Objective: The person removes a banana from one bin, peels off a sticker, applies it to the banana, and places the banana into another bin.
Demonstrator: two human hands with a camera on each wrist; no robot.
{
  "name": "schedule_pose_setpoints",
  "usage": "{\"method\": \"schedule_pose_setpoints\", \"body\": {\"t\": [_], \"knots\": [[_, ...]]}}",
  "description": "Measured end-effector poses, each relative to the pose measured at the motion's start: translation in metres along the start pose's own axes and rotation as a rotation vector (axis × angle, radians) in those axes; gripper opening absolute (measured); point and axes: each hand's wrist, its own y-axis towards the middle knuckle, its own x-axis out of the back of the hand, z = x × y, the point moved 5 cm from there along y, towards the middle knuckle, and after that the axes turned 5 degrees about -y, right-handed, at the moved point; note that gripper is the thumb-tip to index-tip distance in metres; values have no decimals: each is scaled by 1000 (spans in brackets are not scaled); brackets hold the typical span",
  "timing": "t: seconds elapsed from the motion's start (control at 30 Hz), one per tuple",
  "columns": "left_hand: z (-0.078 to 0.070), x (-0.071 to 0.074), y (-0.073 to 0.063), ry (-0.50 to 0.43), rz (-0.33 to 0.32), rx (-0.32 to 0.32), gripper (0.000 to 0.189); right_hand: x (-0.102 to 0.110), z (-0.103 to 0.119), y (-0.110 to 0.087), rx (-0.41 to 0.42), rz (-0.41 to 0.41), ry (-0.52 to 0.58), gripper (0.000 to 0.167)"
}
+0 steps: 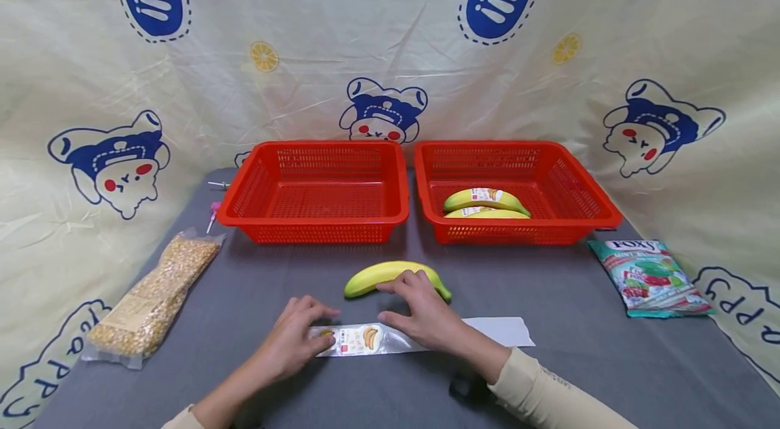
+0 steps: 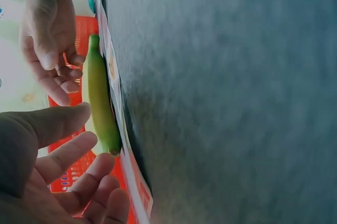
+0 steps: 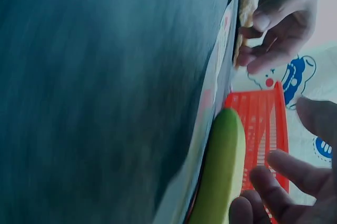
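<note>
A single yellow banana (image 1: 373,276) with a green stem end lies on the grey cloth, in front of the baskets. Nearer to me stretches a strip of stickers (image 1: 359,340), printed with bananas, its right end plain white. My left hand (image 1: 294,335) hovers at the strip's left end with loosely bent fingers and no grip on anything. Over the strip's middle is my right hand (image 1: 426,314), its fingers reaching towards the banana. In the left wrist view the banana (image 2: 99,97) stands apart from the left fingers; the right wrist view shows the right fingers beside it, contact unclear.
Two red baskets stand at the back: the left basket (image 1: 313,220) and the right basket (image 1: 585,222), which holds stickered bananas (image 1: 481,198). A bag of corn kernels (image 1: 155,297) lies left, a Fox's candy bag (image 1: 652,280) right. A small dark object (image 1: 461,387) sits below my right wrist.
</note>
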Motion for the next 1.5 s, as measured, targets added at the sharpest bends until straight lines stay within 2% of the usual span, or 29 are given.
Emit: {"method": "schedule_pose_setpoints", "body": {"t": [0.13,0.27,0.57,0.73,1.1,1.5], "knots": [[0,-6,-2,-14,26,11,32,-14,3,-2,61,98,-13,35],[1,-11,-3,-2,55,21,31,-23,3,-3,102,134,-34,31],[3,-14,-4,35,56,29,29,-30,4,1,163,148,-99,34],[4,-14,-6,38,41,32,29,-34,5,1,164,154,-139,34],[5,-13,-6,29,42,49,28,-34,8,1,110,165,-128,30],[5,-14,-5,28,37,64,29,-35,17,2,159,148,-107,20]]}}
